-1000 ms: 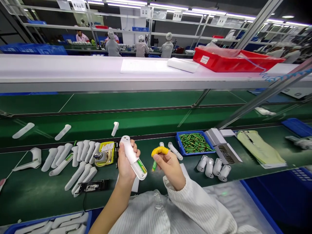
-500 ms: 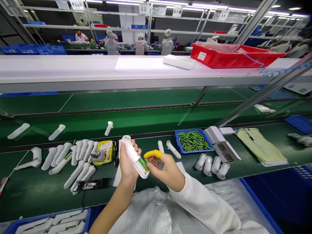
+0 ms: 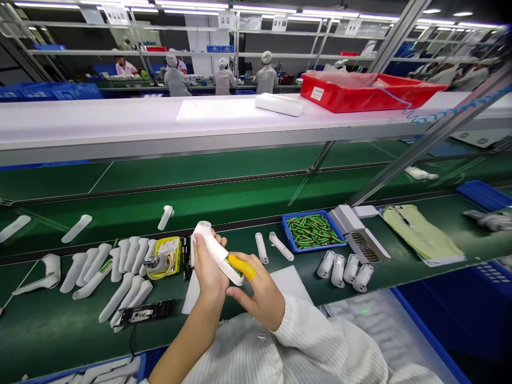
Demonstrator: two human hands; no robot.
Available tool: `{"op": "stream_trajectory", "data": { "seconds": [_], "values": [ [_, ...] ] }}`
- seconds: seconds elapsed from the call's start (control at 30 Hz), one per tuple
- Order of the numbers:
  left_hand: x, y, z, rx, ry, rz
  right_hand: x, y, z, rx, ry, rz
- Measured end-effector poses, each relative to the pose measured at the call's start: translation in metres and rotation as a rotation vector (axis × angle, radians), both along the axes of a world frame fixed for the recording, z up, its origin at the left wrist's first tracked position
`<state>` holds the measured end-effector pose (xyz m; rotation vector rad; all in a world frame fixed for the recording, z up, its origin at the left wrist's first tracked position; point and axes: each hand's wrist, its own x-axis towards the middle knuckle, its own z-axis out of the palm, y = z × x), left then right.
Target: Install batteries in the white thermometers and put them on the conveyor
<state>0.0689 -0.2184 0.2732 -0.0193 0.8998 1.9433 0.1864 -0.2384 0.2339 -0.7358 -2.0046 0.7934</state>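
Note:
My left hand (image 3: 211,266) is closed around a white handheld thermometer (image 3: 214,246), tilted with its lower end toward me. The battery compartment on the handle is uncovered, and green shows inside from a battery (image 3: 228,268). My right hand (image 3: 260,290) is at that end, wearing a yellow finger cot (image 3: 243,266) on the index finger. This fingertip presses on the compartment and partly hides it. The thumb is stretched out, apart from the index finger. Beyond my hands lie two white battery covers (image 3: 261,248). To their right is a blue tray (image 3: 296,247) of loose green batteries (image 3: 314,231).
Several white thermometer housings (image 3: 120,290) lie at the left, near a black fixture (image 3: 146,313) and a yellow tray (image 3: 177,260). White cylindrical parts (image 3: 338,270) stand at the right. A shelf (image 3: 132,120) with a red bin (image 3: 352,98) spans behind the green belt (image 3: 224,200).
My right hand has moved onto the open compartment; the battery it pinched at its fingertips no longer shows there. The white parts on the belt have shifted left in view.

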Motion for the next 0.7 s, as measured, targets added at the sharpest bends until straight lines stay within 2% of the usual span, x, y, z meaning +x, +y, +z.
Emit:
{"op": "stream_trajectory", "data": {
  "seconds": [0.03, 0.1, 0.17, 0.23, 0.33, 0.4, 0.57, 0.63, 0.7],
  "values": [
    [0.0, 0.001, 0.002, 0.023, 0.039, -0.018, 0.002, 0.003, -0.002, -0.04, 0.005, -0.031],
    [-0.001, 0.0, 0.004, 0.093, 0.107, -0.178, 0.006, 0.009, -0.005, -0.235, 0.091, -0.076],
    [-0.001, -0.002, 0.002, 0.125, 0.188, -0.397, 0.008, 0.013, -0.003, -0.518, 0.259, -0.013],
    [-0.002, -0.004, -0.005, 0.105, 0.305, -0.524, 0.01, 0.016, 0.0, -0.727, 0.417, 0.108],
    [-0.002, 0.0, -0.019, 0.065, 0.465, -0.495, 0.012, 0.019, 0.004, -0.842, 0.53, 0.183],
    [-0.004, 0.006, -0.026, 0.051, 0.491, -0.475, 0.014, 0.022, 0.005, -0.913, 0.574, 0.218],
    [-0.007, 0.023, -0.038, 0.22, 0.381, -0.58, 0.016, 0.027, 0.0, -1.146, 0.69, 0.365],
    [-0.003, 0.03, -0.046, 0.24, 0.34, -0.604, 0.015, 0.029, -0.007, -1.168, 0.708, 0.377],
    [0.001, 0.04, -0.058, 0.179, 0.272, -0.655, 0.017, 0.037, -0.019, -1.11, 0.579, 0.327]
  ]
}}
